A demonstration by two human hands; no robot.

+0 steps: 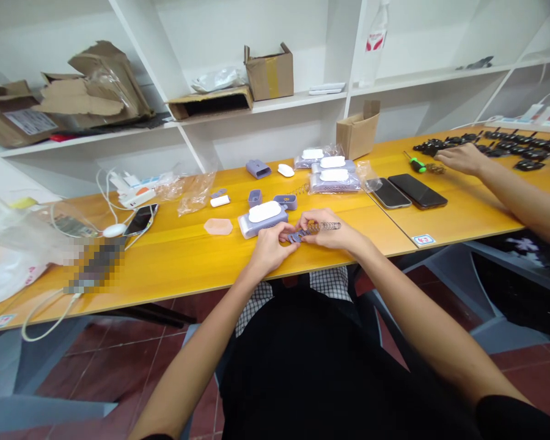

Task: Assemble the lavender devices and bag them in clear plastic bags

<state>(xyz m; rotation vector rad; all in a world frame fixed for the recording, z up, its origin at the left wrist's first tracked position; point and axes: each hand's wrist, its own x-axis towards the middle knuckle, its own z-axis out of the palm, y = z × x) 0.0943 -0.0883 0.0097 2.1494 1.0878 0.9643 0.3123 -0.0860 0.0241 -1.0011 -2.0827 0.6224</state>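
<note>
Near the table's front edge, my left hand (pixel 270 247) pinches a small grey-purple plastic part (pixel 295 236). My right hand (pixel 332 235) has its fingers closed around a metal coil spring (pixel 324 227), whose left end meets the plastic part. Whether the two are joined I cannot tell. Just behind my left hand lies a grey-purple case with a white oval top (pixel 263 212). Two small hollow purple caps (pixel 255 198) stand behind it. Another coil spring (pixel 297 190) rests farther back.
Bagged purple cases (pixel 334 180) lie behind my right hand. Two phones (pixel 418 190) and a green screwdriver (pixel 416 164) lie to the right, beside a co-worker's hand (pixel 461 157). A pinkish flat piece (pixel 218 227) is left. Cables and a power strip (pixel 137 194) occupy the left side.
</note>
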